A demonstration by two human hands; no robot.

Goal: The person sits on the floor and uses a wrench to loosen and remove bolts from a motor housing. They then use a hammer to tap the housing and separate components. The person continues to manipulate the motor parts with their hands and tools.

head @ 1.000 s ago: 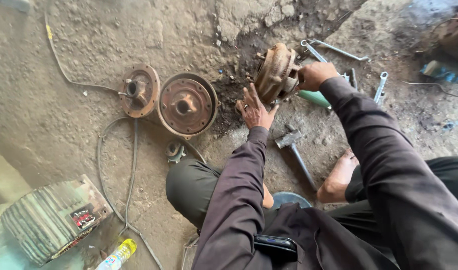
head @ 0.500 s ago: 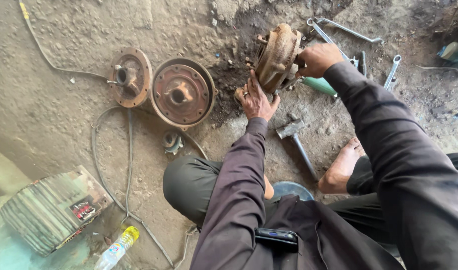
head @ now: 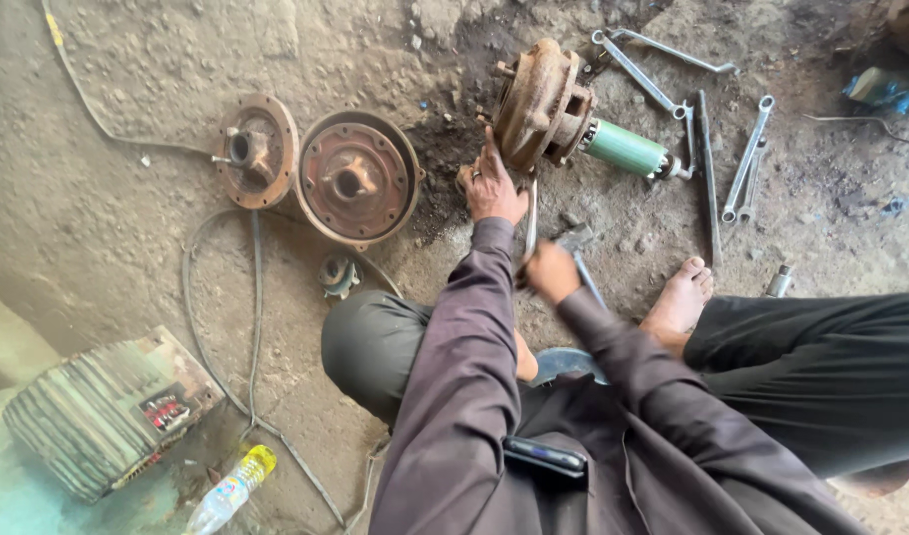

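A rusty round pump housing [head: 539,104] stands on edge on the dirt floor, with a green-sleeved shaft [head: 625,149] sticking out to its right. My left hand [head: 492,188] rests against the housing's lower left edge, fingers spread. My right hand [head: 552,269] is lower, near my knee, closed around a thin metal tool [head: 530,218] that points up toward the housing. A hammer [head: 578,248] lies on the ground just beside that hand.
Two rusty discs, a smaller flange [head: 256,151] and a larger cover [head: 357,178], lie to the left. Several spanners [head: 747,159] lie at the upper right. A ribbed motor casing [head: 108,411], a plastic bottle [head: 231,487] and a cable [head: 251,327] sit lower left. My bare foot [head: 678,297] rests at centre right.
My right hand has left the top of the housing and come down toward my knee, where it now grips a thin metal tool. My left hand stays at the housing.
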